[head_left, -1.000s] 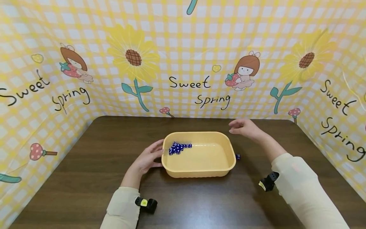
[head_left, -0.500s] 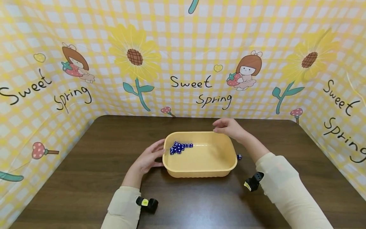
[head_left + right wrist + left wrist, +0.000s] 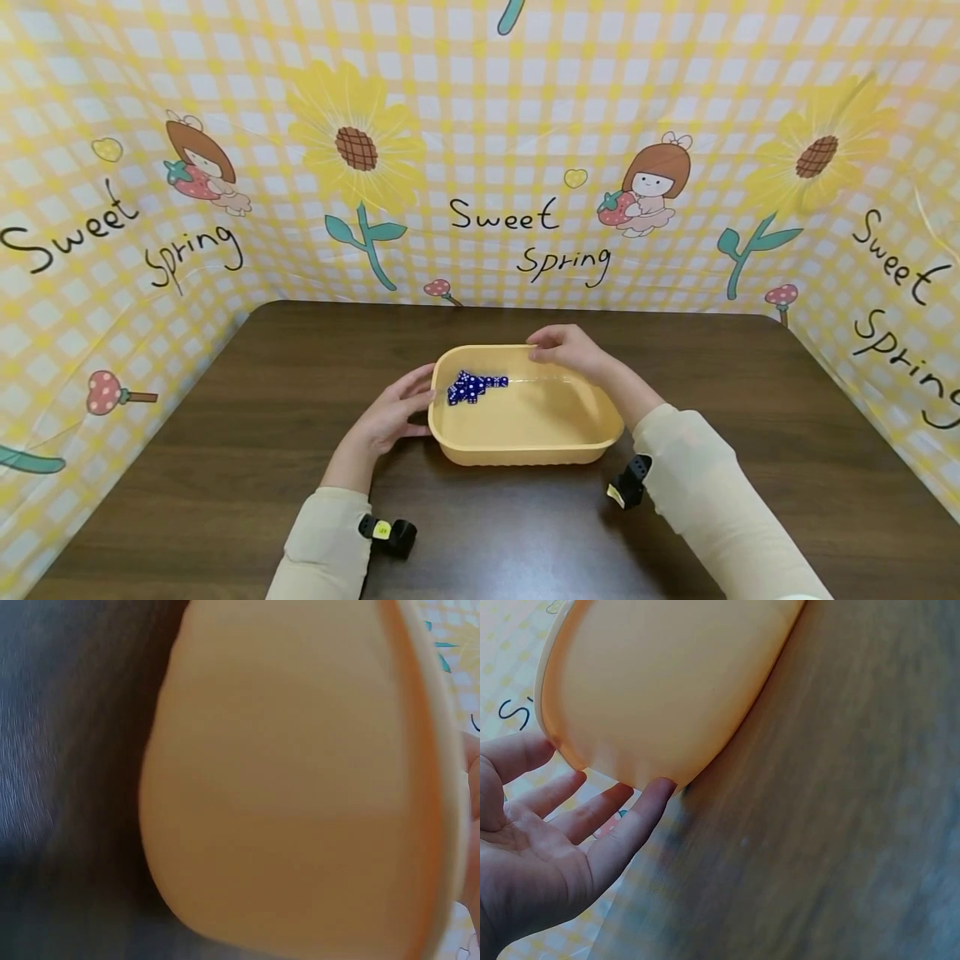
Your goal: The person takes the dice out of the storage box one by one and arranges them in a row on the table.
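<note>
A yellow plastic basin [image 3: 525,457] sits on the table, with a cluster of several blue dice [image 3: 467,387] with white dots at the left of its floor. My left hand [image 3: 392,417] rests its fingertips against the basin's left end. The left wrist view shows these fingers [image 3: 634,832] spread and only lightly bent. Over the back rim, right of the dice, hovers my right hand [image 3: 570,350], its fingers loosely bent and no object visible in them. In the right wrist view the basin wall [image 3: 285,787] hides most of that hand.
Dark wood table [image 3: 247,433] surrounds the basin. A yellow checked cloth [image 3: 480,125] with printed flowers and lettering stands around the back and sides. Both sleeves carry black wrist cameras [image 3: 393,537].
My right hand has come leftward from beyond the basin's right back corner to over its back rim. The single die right of the basin is now hidden by my right arm. The left hand stays put.
</note>
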Demonstrator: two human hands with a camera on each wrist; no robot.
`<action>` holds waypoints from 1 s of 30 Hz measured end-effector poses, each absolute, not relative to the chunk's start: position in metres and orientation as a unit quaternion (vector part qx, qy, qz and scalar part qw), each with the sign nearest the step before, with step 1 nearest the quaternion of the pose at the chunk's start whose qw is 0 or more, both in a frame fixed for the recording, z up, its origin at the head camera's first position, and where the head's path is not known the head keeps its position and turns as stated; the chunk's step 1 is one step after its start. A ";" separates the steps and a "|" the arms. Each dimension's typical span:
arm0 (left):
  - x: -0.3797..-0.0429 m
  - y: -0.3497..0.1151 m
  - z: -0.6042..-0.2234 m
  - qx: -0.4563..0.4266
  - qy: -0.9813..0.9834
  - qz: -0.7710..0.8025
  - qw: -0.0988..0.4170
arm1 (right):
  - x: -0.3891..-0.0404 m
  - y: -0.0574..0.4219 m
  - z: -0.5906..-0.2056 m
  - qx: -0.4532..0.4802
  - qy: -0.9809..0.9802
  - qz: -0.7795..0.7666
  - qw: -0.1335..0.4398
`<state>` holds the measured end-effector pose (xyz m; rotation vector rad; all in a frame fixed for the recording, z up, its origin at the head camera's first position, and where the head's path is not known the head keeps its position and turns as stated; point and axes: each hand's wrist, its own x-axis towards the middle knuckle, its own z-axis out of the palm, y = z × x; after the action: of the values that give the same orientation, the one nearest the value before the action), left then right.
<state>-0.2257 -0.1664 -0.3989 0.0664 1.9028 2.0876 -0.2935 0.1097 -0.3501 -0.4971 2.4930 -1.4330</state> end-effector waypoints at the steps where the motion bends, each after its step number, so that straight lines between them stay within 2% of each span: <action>1: -0.226 -0.166 -0.399 0.021 0.665 0.730 0.158 | -0.294 0.108 -0.352 -0.168 0.848 -0.489 0.116; 21: -0.226 -0.167 -0.400 0.025 0.665 0.729 0.159 | -0.291 0.083 -0.379 -0.163 0.795 -0.544 0.214; 30: -0.226 -0.168 -0.399 0.027 0.666 0.728 0.161 | -0.292 0.077 -0.388 -0.156 0.809 -0.528 0.207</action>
<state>-0.2259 -0.1676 -0.3990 0.0782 1.9006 2.0792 -0.2925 0.0774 -0.3877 -0.4356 2.2519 -1.4704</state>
